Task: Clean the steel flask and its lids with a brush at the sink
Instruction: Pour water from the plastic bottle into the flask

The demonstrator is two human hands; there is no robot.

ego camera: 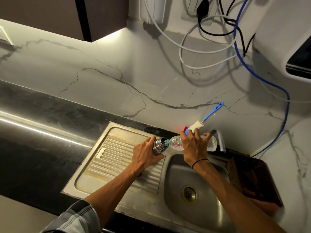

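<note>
Two hands, L (146, 155) grips flask (159, 146), R (195, 146) tips plastic bottle (178, 142) in

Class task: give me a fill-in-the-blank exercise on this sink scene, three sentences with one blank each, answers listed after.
1. The left hand grips the steel ____, which stands over the ribbed draining board.
2. The right hand tips a clear plastic ____ so its mouth meets the steel opening.
3. The brush leaning against the wall behind the hands has a ____ handle.

Missing words: flask; bottle; blue
</note>
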